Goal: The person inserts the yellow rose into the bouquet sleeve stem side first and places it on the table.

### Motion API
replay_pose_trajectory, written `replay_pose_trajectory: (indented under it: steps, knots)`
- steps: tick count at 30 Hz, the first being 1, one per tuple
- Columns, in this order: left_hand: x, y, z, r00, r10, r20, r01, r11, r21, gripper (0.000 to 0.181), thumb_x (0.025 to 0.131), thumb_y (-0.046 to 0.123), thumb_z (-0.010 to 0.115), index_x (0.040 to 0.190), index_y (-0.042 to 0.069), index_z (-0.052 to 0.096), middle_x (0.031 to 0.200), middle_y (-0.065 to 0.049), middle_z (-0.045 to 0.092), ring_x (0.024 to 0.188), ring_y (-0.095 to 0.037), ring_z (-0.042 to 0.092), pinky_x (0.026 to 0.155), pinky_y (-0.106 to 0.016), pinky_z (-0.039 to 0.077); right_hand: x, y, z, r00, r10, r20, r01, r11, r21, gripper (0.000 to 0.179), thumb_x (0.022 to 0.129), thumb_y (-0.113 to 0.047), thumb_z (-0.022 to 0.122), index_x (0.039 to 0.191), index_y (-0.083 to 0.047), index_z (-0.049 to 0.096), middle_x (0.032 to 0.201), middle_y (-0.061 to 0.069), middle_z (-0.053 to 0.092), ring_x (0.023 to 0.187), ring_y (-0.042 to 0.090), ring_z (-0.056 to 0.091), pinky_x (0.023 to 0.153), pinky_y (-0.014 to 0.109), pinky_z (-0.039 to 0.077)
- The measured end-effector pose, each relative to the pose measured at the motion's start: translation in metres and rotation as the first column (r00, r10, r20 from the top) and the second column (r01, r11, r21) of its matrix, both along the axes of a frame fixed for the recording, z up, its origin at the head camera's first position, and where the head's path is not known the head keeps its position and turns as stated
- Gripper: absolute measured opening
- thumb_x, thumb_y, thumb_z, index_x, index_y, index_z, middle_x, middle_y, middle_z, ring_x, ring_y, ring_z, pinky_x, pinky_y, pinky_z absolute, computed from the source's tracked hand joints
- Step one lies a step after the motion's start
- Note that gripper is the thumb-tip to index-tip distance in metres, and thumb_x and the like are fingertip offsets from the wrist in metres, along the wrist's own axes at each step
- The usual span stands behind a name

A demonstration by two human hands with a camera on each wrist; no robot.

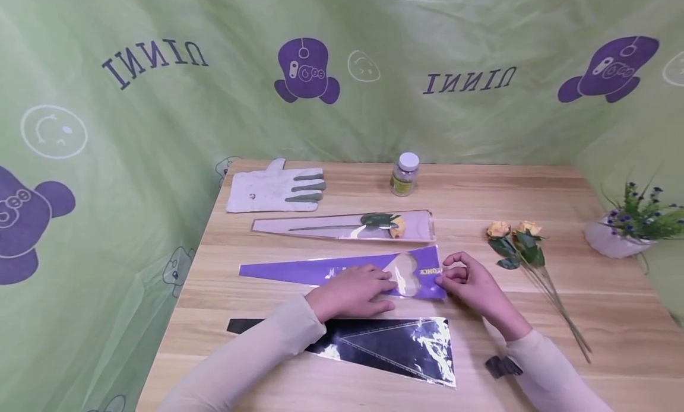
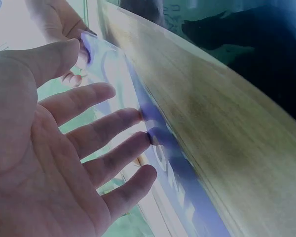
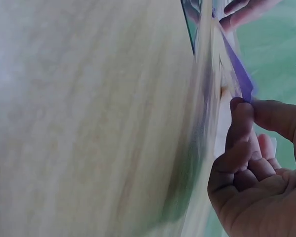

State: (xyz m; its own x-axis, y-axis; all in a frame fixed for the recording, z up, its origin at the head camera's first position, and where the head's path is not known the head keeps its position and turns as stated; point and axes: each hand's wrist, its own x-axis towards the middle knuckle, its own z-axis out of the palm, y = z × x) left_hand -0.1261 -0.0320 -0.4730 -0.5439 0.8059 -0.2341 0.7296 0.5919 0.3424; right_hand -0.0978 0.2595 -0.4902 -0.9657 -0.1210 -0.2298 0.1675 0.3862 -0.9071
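Wood borders purple wrapper, right hand pinching edge

I observed the left hand palm-down, fingers extended and spread. The right hand pinched with thumb and index finger. Left forearm and right forearm converged forward.
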Motion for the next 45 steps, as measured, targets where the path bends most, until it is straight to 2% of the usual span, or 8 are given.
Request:
replay_pose_trajectory:
  steps: [9, 17, 21, 26, 31, 37, 41, 45]
  knots:
    - [0.001, 0.0, -0.003, 1.0, -0.008, -0.016, 0.008, 1.0, 0.008, 0.056, 0.103, 0.055, 0.048, 0.149, 0.023, 0.053, 0.155, 0.0, 0.045, 0.141, -0.021, 0.039, 0.112, -0.043, 0.033, 0.0, 0.0, -0.002, 0.999, 0.029, -0.034, -0.027, 0.999, 0.046, 0.037, 0.09, -0.004, 0.076, 0.119, 0.002, 0.052, 0.087, 0.013, 0.071, 0.067, 0.021, 0.066, 0.055, 0.027, 0.051]
    - [0.002, 0.007, -0.003, 0.993, -0.031, -0.116, 0.031, 1.0, -0.003, 0.053, 0.104, 0.055, 0.047, 0.146, 0.024, 0.057, 0.148, 0.002, 0.053, 0.137, -0.019, 0.044, 0.117, -0.045, 0.023, 0.0, 0.001, -0.004, 0.995, 0.057, -0.078, -0.046, 0.991, 0.126, 0.022, 0.091, -0.009, 0.077, 0.106, 0.001, 0.065, 0.081, 0.009, 0.068, 0.062, 0.017, 0.06, 0.051, 0.027, 0.049]
    - [0.002, 0.015, -0.002, 0.988, -0.072, -0.138, 0.072, 0.997, -0.009, 0.051, 0.104, 0.054, 0.046, 0.144, 0.024, 0.059, 0.152, 0.0, 0.048, 0.139, -0.021, 0.041, 0.117, -0.043, 0.023, 0.001, 0.001, -0.003, 0.994, 0.066, -0.082, -0.053, 0.988, 0.146, 0.021, 0.093, -0.015, 0.076, 0.104, 0.0, 0.067, 0.078, 0.008, 0.064, 0.064, 0.017, 0.058, 0.053, 0.028, 0.049]
    - [0.001, 0.022, -0.002, 0.989, -0.118, -0.092, 0.114, 0.993, -0.041, 0.051, 0.104, 0.053, 0.047, 0.146, 0.024, 0.057, 0.158, 0.0, 0.041, 0.141, -0.021, 0.039, 0.114, -0.04, 0.03, 0.003, 0.002, 0.003, 0.993, 0.088, -0.077, -0.071, 0.978, 0.198, 0.026, 0.1, -0.028, 0.068, 0.112, -0.005, 0.07, 0.08, 0.007, 0.064, 0.068, 0.021, 0.059, 0.054, 0.031, 0.05]
    - [-0.001, 0.025, -0.002, 0.987, -0.134, -0.091, 0.128, 0.989, -0.069, 0.052, 0.104, 0.053, 0.047, 0.147, 0.024, 0.055, 0.158, 0.002, 0.04, 0.141, -0.02, 0.038, 0.114, -0.04, 0.03, 0.006, 0.001, 0.015, 0.985, 0.123, -0.118, -0.087, 0.958, 0.272, 0.03, 0.106, -0.029, 0.057, 0.125, -0.009, 0.07, 0.098, 0.007, 0.069, 0.078, 0.023, 0.06, 0.062, 0.035, 0.05]
    - [-0.004, 0.027, -0.001, 0.987, -0.146, -0.072, 0.143, 0.989, -0.034, 0.049, 0.104, 0.052, 0.05, 0.144, 0.024, 0.058, 0.156, 0.004, 0.043, 0.139, -0.019, 0.041, 0.113, -0.04, 0.032, 0.007, -0.008, 0.018, 0.965, 0.157, -0.208, -0.09, 0.951, 0.296, 0.025, 0.101, -0.022, 0.066, 0.12, -0.008, 0.071, 0.11, 0.005, 0.07, 0.084, 0.019, 0.063, 0.064, 0.032, 0.052]
    - [-0.009, 0.029, -0.007, 0.994, -0.111, -0.013, 0.112, 0.993, 0.034, 0.048, 0.104, 0.051, 0.051, 0.141, 0.022, 0.062, 0.153, 0.005, 0.047, 0.135, -0.019, 0.044, 0.11, -0.038, 0.035, 0.008, -0.017, 0.016, 0.945, 0.179, -0.274, -0.092, 0.948, 0.305, 0.021, 0.098, -0.022, 0.07, 0.115, -0.01, 0.073, 0.107, 0.002, 0.069, 0.079, 0.016, 0.062, 0.06, 0.03, 0.05]
    - [-0.021, 0.031, -0.015, 0.992, -0.041, 0.12, 0.015, 0.979, 0.204, 0.042, 0.104, 0.043, 0.055, 0.132, 0.015, 0.068, 0.137, 0.001, 0.063, 0.121, -0.014, 0.056, 0.102, -0.029, 0.042, 0.006, -0.025, 0.014, 0.928, 0.199, -0.315, -0.096, 0.944, 0.315, 0.019, 0.096, -0.019, 0.073, 0.112, -0.009, 0.074, 0.104, 0.0, 0.068, 0.076, 0.014, 0.06, 0.059, 0.028, 0.048]
